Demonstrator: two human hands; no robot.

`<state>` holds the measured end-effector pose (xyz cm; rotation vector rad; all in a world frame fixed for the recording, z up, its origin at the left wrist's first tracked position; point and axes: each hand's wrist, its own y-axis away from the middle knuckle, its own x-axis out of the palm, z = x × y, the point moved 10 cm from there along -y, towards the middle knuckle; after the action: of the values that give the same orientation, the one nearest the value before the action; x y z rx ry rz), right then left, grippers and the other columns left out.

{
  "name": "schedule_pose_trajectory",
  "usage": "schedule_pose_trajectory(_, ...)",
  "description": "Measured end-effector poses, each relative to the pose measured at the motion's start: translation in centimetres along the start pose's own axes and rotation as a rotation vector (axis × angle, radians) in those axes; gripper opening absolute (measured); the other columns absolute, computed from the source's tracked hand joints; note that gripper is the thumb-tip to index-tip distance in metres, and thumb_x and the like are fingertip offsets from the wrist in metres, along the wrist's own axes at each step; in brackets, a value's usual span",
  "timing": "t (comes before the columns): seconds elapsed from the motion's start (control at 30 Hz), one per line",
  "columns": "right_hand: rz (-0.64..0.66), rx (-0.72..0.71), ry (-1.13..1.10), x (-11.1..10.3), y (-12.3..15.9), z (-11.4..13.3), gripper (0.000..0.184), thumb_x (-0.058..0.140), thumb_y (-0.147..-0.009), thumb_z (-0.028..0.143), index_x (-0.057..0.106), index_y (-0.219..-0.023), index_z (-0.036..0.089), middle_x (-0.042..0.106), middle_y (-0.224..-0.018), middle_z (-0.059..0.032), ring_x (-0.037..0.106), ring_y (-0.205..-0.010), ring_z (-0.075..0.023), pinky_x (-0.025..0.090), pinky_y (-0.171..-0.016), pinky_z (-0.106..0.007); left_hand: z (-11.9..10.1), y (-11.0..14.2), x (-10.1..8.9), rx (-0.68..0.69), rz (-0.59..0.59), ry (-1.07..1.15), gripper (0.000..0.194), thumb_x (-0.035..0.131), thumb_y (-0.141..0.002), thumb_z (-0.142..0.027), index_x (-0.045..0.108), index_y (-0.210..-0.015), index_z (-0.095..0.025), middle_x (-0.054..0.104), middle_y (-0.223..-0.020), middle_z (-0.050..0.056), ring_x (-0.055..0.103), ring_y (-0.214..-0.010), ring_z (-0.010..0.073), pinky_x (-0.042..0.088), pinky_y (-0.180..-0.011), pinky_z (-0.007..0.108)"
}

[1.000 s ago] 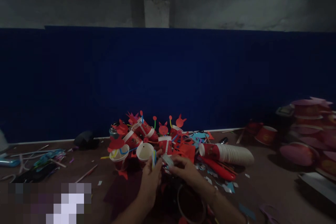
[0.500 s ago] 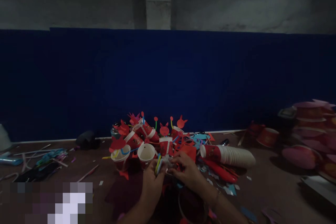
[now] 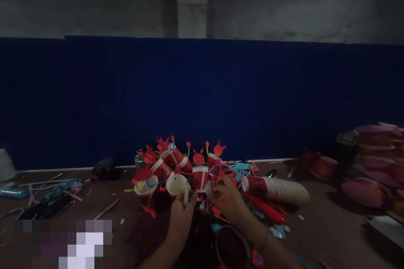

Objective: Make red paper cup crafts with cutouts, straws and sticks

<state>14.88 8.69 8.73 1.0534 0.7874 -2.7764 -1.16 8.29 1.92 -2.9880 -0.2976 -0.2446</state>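
My left hand (image 3: 181, 210) is closed around a few thin drinking straws (image 3: 186, 194), yellow, blue and pale, which stick up between thumb and fingers. To its right, my right hand (image 3: 227, 199) has its fingers bent together at a pale, see-through crumpled piece (image 3: 208, 189), too blurred to name. Just behind the hands stand an open white-lined paper cup (image 3: 176, 183) and a red paper cup (image 3: 200, 178) with a red cut-out animal head (image 3: 198, 158). A cup with yellow and blue straws (image 3: 146, 189) is left of them.
A stack of paper cups (image 3: 280, 189) lies on its side at the right, beside a red tool-like object (image 3: 268, 210). Paper scraps (image 3: 277, 232) litter the table. A round-rimmed container (image 3: 232, 246) sits below my right forearm. Straws and ribbons (image 3: 59, 189) lie left; red cups (image 3: 375, 147) are piled far right.
My hands have moved apart. The right hand has drawn away to the right with the see-through piece, while the straws stay in my left hand, now more upright.
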Motion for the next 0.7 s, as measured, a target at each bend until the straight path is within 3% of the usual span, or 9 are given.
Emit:
schedule_pose_trajectory(0.13, 0.054, -0.048, -0.03, 0.5, 0.2, 1.4, 0.014, 0.064, -0.075, 0.029, 0.064, -0.066, 0.017, 0.051, -0.085, -0.0044, 0.053, -0.076, -0.0169, 0.045, -0.068, -0.029, -0.7, 0.3, 1.2, 0.041, 0.098, -0.026, 0.032, 0.068, -0.069, -0.034, 0.066, -0.092, -0.013, 0.069, -0.073, 0.003, 0.062, -0.069, 0.0185, 0.047, -0.065, 0.025)
schedule_pose_trajectory(0.23, 0.062, -0.071, 0.032, 0.7, 0.5, 2.0, 0.014, 0.063, -0.075, 0.025, 0.062, -0.063, 0.017, 0.052, -0.084, -0.004, 0.052, -0.08, -0.0183, 0.043, -0.069, -0.029, -1.5, 0.8, 2.1, 0.068, 0.17, -0.045, 0.029, 0.066, -0.07, -0.033, 0.069, -0.092, -0.014, 0.072, -0.081, 0.007, 0.064, -0.079, 0.023, 0.048, -0.072, 0.028)
schedule_pose_trajectory(0.4, 0.091, -0.112, 0.085, 0.9, 0.9, 2.8, 0.011, 0.064, -0.075, 0.025, 0.063, -0.067, 0.018, 0.055, -0.088, -0.005, 0.051, -0.086, -0.02, 0.042, -0.073, -0.031, -1.8, 0.8, 1.8, 0.08, 0.123, -0.101, 0.018, 0.066, -0.067, -0.032, 0.068, -0.075, -0.015, 0.071, -0.069, 0.005, 0.063, -0.068, 0.0223, 0.048, -0.064, 0.028)
schedule_pose_trajectory(0.53, 0.138, -0.139, 0.114, 1.1, 0.8, 3.3, 0.011, 0.066, -0.074, 0.025, 0.063, -0.066, 0.018, 0.058, -0.087, -0.0058, 0.051, -0.088, -0.0213, 0.041, -0.075, -0.032, -1.9, 0.6, 1.5, 0.076, 0.092, -0.108, 0.022, 0.068, -0.065, -0.037, 0.063, -0.065, -0.016, 0.066, -0.061, 0.003, 0.059, -0.062, 0.02, 0.046, -0.061, 0.027)
schedule_pose_trajectory(0.63, 0.168, -0.16, 0.127, 1.3, 0.8, 3.5, 0.002, 0.065, -0.073, 0.02, 0.065, -0.072, 0.019, 0.06, -0.089, -0.0053, 0.052, -0.088, -0.0212, 0.04, -0.076, -0.032, -1.9, 0.8, 2.2, 0.06, 0.141, -0.033, 0.022, 0.066, -0.067, -0.038, 0.063, -0.068, -0.017, 0.067, -0.064, 0.004, 0.059, -0.064, 0.0197, 0.047, -0.062, 0.027)
schedule_pose_trajectory(0.7, 0.175, -0.143, 0.145, 1.4, 0.9, 3.4, 0.007, 0.064, -0.072, 0.015, 0.064, -0.077, 0.019, 0.061, -0.086, -0.0046, 0.053, -0.085, -0.0208, 0.04, -0.075, -0.032, -1.9, 1.0, 2.8, 0.053, 0.195, 0.009, 0.017, 0.066, -0.068, -0.033, 0.064, -0.072, -0.017, 0.068, -0.068, 0.005, 0.06, -0.067, 0.0203, 0.048, -0.065, 0.028)
